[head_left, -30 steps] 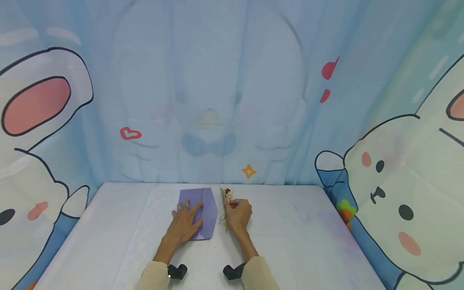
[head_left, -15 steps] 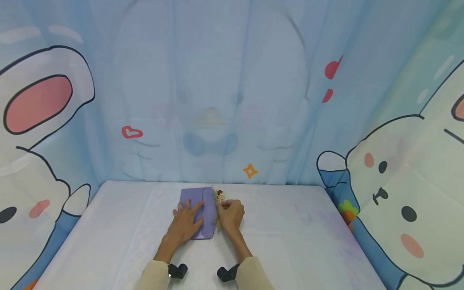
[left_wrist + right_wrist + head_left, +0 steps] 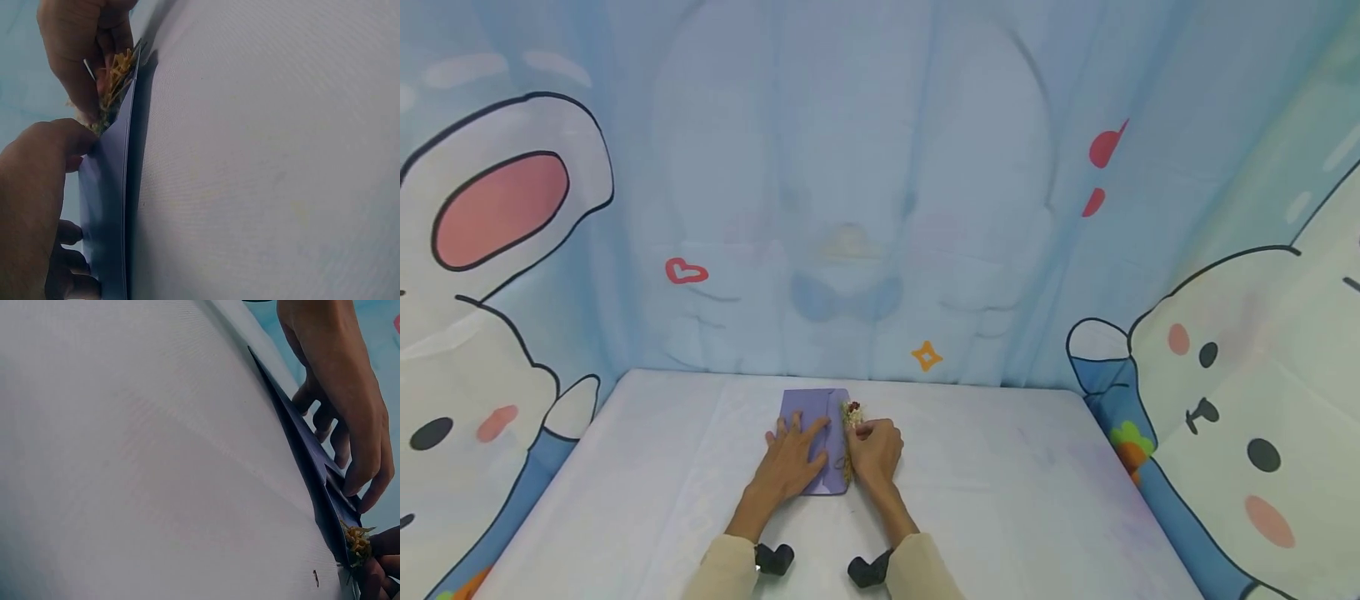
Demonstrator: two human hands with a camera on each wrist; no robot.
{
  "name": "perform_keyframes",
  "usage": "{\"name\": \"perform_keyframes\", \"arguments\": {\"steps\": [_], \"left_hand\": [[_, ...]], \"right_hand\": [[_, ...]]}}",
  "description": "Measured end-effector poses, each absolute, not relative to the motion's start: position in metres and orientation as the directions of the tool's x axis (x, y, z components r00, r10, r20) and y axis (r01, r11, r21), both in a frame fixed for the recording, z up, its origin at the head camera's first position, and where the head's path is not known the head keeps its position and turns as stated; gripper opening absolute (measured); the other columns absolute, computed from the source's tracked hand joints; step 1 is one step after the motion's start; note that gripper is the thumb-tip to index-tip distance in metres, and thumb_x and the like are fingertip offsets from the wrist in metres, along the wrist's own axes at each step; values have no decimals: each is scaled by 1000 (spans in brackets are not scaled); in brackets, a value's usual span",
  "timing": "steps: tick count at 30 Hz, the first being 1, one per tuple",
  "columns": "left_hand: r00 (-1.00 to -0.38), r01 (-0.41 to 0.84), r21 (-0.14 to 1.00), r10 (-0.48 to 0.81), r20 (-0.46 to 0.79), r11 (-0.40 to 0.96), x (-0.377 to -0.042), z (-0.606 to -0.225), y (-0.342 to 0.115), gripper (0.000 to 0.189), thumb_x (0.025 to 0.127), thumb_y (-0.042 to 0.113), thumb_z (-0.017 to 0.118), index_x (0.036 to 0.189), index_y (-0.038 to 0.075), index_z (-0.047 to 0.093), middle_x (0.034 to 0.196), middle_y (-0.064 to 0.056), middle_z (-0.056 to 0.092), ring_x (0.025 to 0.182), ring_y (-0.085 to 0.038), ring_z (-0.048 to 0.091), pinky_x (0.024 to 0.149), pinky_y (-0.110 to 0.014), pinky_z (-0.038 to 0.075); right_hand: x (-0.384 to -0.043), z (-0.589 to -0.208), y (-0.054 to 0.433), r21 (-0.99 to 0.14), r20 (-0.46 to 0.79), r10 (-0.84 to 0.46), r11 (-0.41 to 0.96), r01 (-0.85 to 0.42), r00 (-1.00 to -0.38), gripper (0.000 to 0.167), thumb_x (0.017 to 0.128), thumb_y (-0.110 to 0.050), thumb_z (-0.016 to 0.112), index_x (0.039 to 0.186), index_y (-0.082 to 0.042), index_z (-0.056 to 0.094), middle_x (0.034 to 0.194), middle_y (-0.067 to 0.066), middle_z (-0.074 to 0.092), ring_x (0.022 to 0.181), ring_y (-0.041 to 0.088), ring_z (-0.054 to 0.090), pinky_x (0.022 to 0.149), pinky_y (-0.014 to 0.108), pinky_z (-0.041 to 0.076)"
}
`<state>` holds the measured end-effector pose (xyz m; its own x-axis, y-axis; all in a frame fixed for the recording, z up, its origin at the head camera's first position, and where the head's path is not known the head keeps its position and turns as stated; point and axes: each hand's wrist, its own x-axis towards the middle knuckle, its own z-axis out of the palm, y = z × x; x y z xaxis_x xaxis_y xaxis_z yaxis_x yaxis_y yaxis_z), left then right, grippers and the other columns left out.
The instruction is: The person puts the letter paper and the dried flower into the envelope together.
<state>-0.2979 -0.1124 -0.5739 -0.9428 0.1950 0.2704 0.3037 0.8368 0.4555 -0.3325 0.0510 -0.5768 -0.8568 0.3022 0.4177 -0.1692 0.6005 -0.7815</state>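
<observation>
A purple paper envelope point(image 3: 807, 402) lies flat on the white cloth, its pointed flap to the right. My left hand point(image 3: 788, 461) rests on it with fingers spread, pressing it down. A small bunch of dried flowers point(image 3: 852, 413), with a dark red bloom near its top, lies along the envelope's right side, over the flap. My right hand point(image 3: 876, 450) pinches the bunch between thumb and fingers. In the left wrist view, yellowish stems point(image 3: 120, 74) show beside the envelope's edge, close to the left thumb. The right wrist view shows the stem ends point(image 3: 357, 542) against the flap.
The white cloth-covered table point(image 3: 1000, 492) stretches out on both sides of the hands. Behind it hangs a light blue curtain point(image 3: 850, 167) with printed rabbits. Black wrist mounts point(image 3: 868, 570) sit near both beige sleeves. A small dark speck point(image 3: 315, 578) marks the cloth.
My right hand has moved left with the dried flower bunch, from beside the envelope to over its right flap. The left hand stays on the envelope. The head view has shifted slightly.
</observation>
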Motion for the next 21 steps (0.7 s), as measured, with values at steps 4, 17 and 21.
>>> {"name": "perform_keyframes", "arguments": {"steps": [4, 17, 21], "left_hand": [[-931, 328, 471, 197, 306, 819, -299, -578, -114, 56, 101, 28, 61, 156, 18, 58, 157, -45, 46, 142, -78, 40, 108, -89, 34], [-948, 301, 432, 219, 230, 850, -300, -571, -118, 56, 106, 32, 59, 160, 18, 54, 163, -40, 43, 148, -72, 40, 113, -83, 38], [-945, 307, 420, 222, 239, 854, -298, -570, -119, 56, 106, 32, 60, 160, 18, 55, 162, -39, 45, 147, -71, 42, 112, -82, 39]], "right_hand": [[-333, -580, 46, -748, 475, 267, 624, -225, -839, 12, 80, -5, 89, 71, -2, 81, 60, 8, 74, 48, 12, 62, 51, 37, 54], [-331, -577, 26, -732, 449, 170, 633, -252, -877, 9, 83, -3, 87, 75, -1, 83, 64, 10, 77, 56, 21, 70, 55, 33, 55], [-334, -583, 24, -720, 490, 136, 620, -312, -861, 8, 85, -5, 86, 81, 2, 84, 67, 11, 77, 58, 22, 70, 56, 34, 53]]}}
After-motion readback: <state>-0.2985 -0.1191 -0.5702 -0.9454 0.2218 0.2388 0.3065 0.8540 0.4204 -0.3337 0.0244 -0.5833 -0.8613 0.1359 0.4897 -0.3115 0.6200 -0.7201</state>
